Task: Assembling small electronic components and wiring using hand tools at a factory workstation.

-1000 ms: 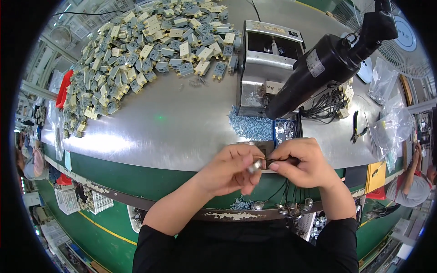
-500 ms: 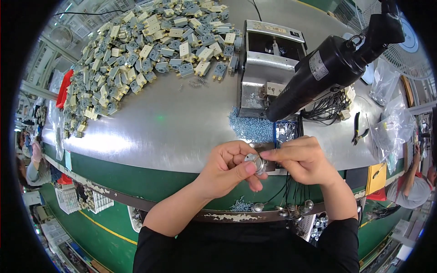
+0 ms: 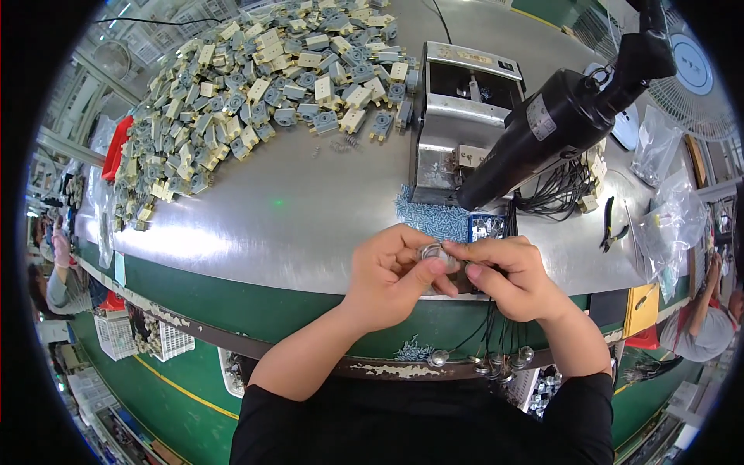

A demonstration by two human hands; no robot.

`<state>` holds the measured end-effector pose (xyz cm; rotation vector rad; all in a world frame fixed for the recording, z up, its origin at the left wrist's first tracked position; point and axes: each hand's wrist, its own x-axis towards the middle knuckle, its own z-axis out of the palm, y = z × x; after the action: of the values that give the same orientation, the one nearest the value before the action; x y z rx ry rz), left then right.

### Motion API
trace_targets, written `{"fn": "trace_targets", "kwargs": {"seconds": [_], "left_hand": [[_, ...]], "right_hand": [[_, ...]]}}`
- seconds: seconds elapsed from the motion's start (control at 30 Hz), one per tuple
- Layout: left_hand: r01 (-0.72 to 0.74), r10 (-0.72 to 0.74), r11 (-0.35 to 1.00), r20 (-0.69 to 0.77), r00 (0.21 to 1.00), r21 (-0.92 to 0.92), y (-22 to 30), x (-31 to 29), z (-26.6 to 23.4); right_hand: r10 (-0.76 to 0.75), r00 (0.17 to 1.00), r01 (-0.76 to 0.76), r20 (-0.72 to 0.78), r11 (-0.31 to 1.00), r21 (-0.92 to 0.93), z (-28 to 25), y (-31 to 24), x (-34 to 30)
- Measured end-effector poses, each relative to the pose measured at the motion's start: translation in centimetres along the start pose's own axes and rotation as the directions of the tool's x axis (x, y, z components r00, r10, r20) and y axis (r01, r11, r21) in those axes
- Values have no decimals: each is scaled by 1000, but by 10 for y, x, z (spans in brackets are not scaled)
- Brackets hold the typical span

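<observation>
My left hand point(image 3: 387, 279) is closed around a small round silvery metal part point(image 3: 436, 253), pinched between thumb and fingers above the table's near edge. Against the right side of that part rests the index fingertip of my right hand point(image 3: 515, 277). Its thumb is drawn in below that finger, and whatever they pinch is too small to make out. Just beyond the hands lies a heap of small bluish screws point(image 3: 430, 217). Beside the heap is a blue tray point(image 3: 487, 226) of small shiny pieces, partly hidden behind the right hand.
A large pile of grey and cream plastic housings point(image 3: 287, 93) covers the far left. A metal machine point(image 3: 457, 124) stands ahead, with a black cylindrical tool point(image 3: 542, 128) slanting before it. Round metal parts point(image 3: 496, 360) hang on black wires at the near edge. Pliers point(image 3: 609, 225) lie right.
My right thumb has come forward, nearer the index finger and the metal part. The part has turned in my left fingers. The whole view has shifted slightly.
</observation>
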<state>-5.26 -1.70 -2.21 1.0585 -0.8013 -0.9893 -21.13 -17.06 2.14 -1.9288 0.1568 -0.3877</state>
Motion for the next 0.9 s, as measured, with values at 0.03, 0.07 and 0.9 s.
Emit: {"fn": "trace_targets", "kwargs": {"seconds": [0.03, 0.07, 0.9], "left_hand": [[25, -20, 990, 35, 999, -140, -6, 1, -3], [53, -34, 960, 73, 997, -277, -8, 1, -5], [306, 557, -163, -169, 813, 938, 52, 9, -223]], "right_hand": [[-12, 1000, 12, 0, 999, 33, 0, -1, 1], [-16, 1000, 16, 0, 999, 31, -1, -2, 1], [192, 976, -57, 104, 682, -730, -16, 2, -13]]}}
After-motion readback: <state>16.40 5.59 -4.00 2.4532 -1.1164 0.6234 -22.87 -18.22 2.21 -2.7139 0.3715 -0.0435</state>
